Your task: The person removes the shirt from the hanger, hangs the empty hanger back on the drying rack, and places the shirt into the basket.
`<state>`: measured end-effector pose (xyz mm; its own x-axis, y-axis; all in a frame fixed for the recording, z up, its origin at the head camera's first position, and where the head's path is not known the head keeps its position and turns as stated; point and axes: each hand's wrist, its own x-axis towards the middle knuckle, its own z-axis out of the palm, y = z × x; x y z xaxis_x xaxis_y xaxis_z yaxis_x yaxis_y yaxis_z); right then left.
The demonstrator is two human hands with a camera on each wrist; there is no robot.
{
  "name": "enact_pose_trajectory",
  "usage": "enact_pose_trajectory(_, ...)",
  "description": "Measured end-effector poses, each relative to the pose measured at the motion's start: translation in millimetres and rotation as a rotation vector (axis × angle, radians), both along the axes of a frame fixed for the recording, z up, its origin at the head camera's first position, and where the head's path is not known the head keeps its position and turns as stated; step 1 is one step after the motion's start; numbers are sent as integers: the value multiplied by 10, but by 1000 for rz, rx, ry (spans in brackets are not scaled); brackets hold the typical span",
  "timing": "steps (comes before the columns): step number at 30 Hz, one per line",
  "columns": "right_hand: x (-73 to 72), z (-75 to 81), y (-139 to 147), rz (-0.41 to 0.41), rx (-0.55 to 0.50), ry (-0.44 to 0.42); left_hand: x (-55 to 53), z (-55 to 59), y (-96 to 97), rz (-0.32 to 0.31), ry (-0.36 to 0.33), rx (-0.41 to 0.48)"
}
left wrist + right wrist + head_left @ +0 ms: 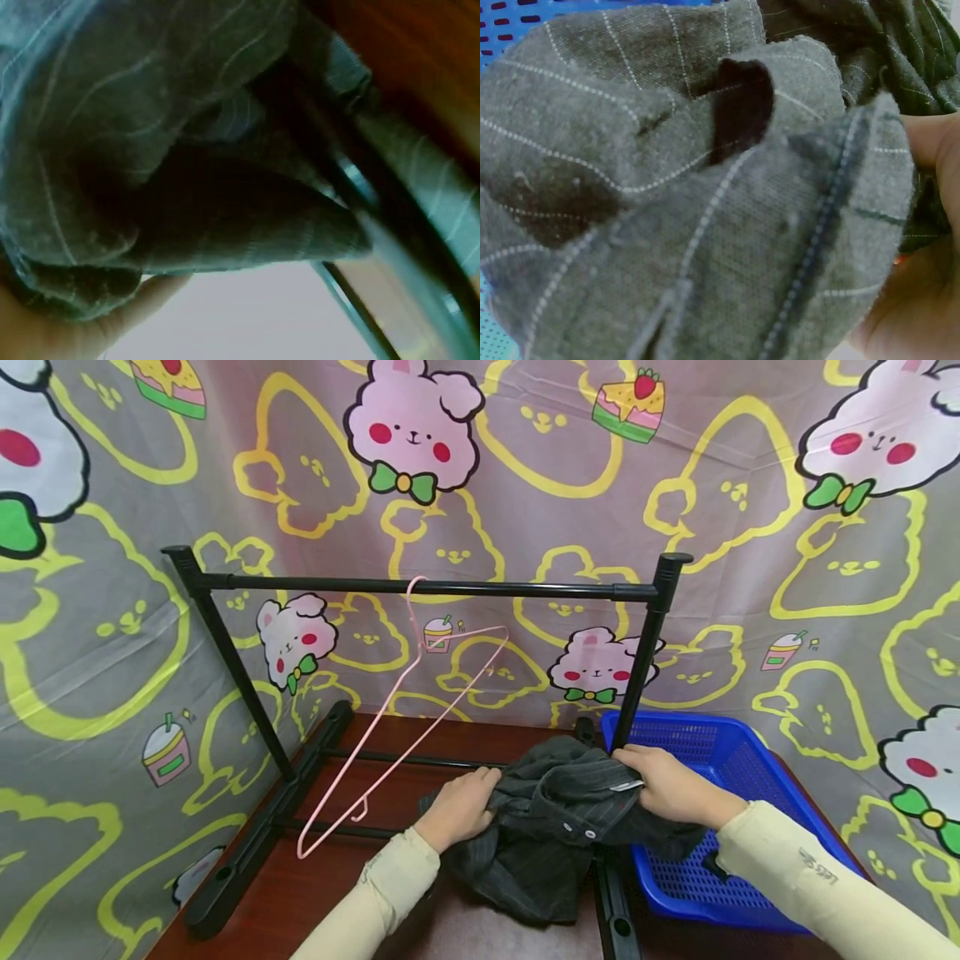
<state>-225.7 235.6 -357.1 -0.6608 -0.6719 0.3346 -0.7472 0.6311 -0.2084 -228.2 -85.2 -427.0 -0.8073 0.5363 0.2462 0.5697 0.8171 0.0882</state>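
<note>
A dark grey pinstriped shirt, bunched up, with pale buttons and a white label near its collar, is held between my two hands. My left hand grips its left side, fingers bent over the cloth. At the upper right, by the label, my right hand pinches the fabric between thumb and fingers. Folds of striped cloth fill most of the right wrist view, the right thumb at their edge. In the left wrist view, cloth drapes beside the black rack bars.
A pink hanger hangs from the top bar of a black rack, left of the shirt. Under my right forearm stands a blue basket with a small dark item inside. The rack's feet rest on a reddish-brown table; a patterned curtain stands behind.
</note>
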Motion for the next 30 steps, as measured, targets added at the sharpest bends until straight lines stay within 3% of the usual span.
enact_pose_trajectory(5,-9,72,72,-12,-22,41,-36,151,20,1,93,75)
enact_pose_trajectory(10,-11,175,185,-40,-25,81,-60,323,51,-36,258,132)
enact_pose_trajectory(15,-10,254,301,-79,15,23,-84,473,77,-115,425,164)
enact_pose_trajectory(20,-29,248,395,-45,24,-27,-94,550,112,-192,526,201)
enact_pose_trajectory(24,-66,192,475,-48,55,-106,-57,559,163,-244,524,202)
enact_pose_trajectory(30,-102,54,557,-97,105,-307,18,534,223,-310,397,145)
